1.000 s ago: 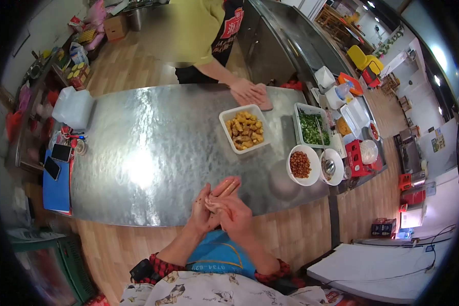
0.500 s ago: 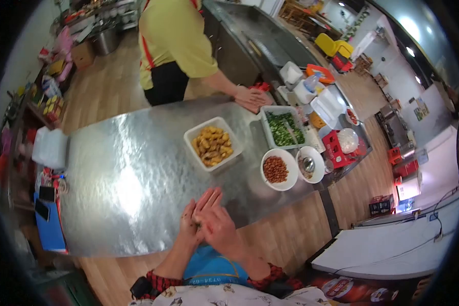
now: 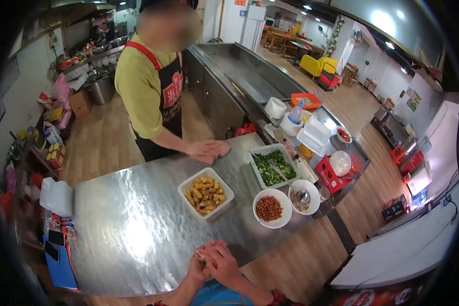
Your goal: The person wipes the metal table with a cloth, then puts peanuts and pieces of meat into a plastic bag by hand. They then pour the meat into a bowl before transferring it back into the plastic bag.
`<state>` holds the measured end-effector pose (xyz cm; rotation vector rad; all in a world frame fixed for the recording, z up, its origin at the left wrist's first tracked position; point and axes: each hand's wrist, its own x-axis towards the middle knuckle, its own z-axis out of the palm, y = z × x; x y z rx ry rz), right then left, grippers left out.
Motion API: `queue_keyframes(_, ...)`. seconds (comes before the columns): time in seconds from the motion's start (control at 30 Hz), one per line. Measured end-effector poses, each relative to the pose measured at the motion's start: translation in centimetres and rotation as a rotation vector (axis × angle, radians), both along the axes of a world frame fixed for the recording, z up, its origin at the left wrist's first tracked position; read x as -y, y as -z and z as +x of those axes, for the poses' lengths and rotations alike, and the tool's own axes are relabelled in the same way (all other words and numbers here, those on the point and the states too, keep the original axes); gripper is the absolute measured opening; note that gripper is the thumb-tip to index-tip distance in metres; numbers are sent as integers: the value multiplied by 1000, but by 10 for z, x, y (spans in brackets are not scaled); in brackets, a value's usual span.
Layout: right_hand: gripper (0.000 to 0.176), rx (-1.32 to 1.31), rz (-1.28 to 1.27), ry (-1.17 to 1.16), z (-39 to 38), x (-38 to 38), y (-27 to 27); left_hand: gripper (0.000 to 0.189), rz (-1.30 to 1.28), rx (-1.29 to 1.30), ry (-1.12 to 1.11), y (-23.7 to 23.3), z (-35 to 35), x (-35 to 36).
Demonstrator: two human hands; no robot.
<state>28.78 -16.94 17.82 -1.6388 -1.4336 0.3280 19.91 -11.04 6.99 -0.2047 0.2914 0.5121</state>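
Note:
My left hand (image 3: 196, 267) and my right hand (image 3: 223, 263) meet over the near edge of the steel table (image 3: 102, 255), fingers curled and pressed together. A small pale bit shows between the fingertips, too small to name. Beyond them stands a white square tub (image 3: 226, 202) of golden-brown fried pieces (image 3: 205, 195). To the right are a white bowl (image 3: 286, 217) of reddish-brown peanuts (image 3: 269, 208) and another white bowl (image 3: 311, 205) with a metal spoon (image 3: 302, 197). Behind these sits a tub of chopped greens (image 3: 271, 167).
Across the table a person in a yellow shirt (image 3: 140, 92) rests their hands (image 3: 207, 150) on the far edge. Phones (image 3: 56, 237) and a blue folder (image 3: 61, 268) lie at the left. White foam boxes (image 3: 313, 136) and a red crate (image 3: 329, 174) stand at the right.
My view has tilted up, so the person opposite shows more fully. My hands have gone from flatter, stretched fingers to curled ones pressed together. The tubs and bowls keep their places on the table.

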Motion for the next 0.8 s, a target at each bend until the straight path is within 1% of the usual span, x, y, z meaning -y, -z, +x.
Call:
queue_keyframes(0.03, 26, 2, 16, -16, -1, -2, 3, 40, 304, -330, 31, -61, 7, 4)
queue_keyframes(0.07, 25, 99, -19, -31, -2, -4, 7, 40, 315, -331, 14, -61, 10, 2)
queue_keyframes(0.1, 24, 198, -57, -47, -3, -4, 11, 39, 201, -222, 5, -58, 11, 2)
queue_keyframes(0.13, 24, 200, -48, -61, -4, -4, 16, 39, 87, -111, -2, -56, 10, 2)
queue_keyframes(0.27, 20, 239, -6, -192, -2, 2, 35, 39, 92, -145, -9, -44, -5, 4)
queue_keyframes(0.33, 19, 257, 6, -234, -3, 1, 25, 39, 144, -264, 25, -34, -14, 3)
queue_keyframes(0.37, 22, 139, 12, -218, -5, 3, 18, 39, 147, -258, 14, -30, -18, 1)
queue_keyframes(0.4, 26, 21, 15, -203, -7, 6, 6, 39, 78, -315, -34, -33, -23, 0)
queue_keyframes(0.43, 26, 27, 20, -214, -9, 10, -4, 40, 9, -370, -83, -34, -28, -2)
queue_keyframes(0.47, 25, -51, -45, -118, -11, 14, -15, 40, 14, -364, -94, -28, -36, -8)
queue_keyframes(0.5, 23, -130, -109, -21, -9, 15, -20, 39, -39, -354, -156, -30, -43, -15)
queue_keyframes(0.53, 23, -124, -103, -29, -5, 15, -19, 39, -93, -344, -217, -32, -47, -20)
queue_keyframes(0.57, 22, -195, -143, 7, -1, 18, -14, 27, -147, -494, -230, -36, -53, -26)
queue_keyframes(0.6, 20, -268, -186, 43, 3, 22, -8, 27, -147, -490, -238, -26, -63, -29)
queue_keyframes(0.63, 20, -265, -184, 36, 7, 28, 1, 24, -114, -253, -232, -9, -81, -34)
queue_keyframes(0.67, 19, -302, -223, 70, 10, 36, 12, 27, -79, -17, -222, 1, -96, -40)
queue_keyframes(0.73, 18, -344, -263, 112, 17, 50, 32, 38, -159, -157, -185, -26, -116, -48)
queue_keyframes(0.77, 17, -314, -228, 126, 22, 57, 41, 41, -51, -76, -148, -19, -130, -49)
queue_keyframes(0.8, 17, -286, -197, 145, 27, 65, 50, 45, -157, 28, -175, -34, -135, -48)
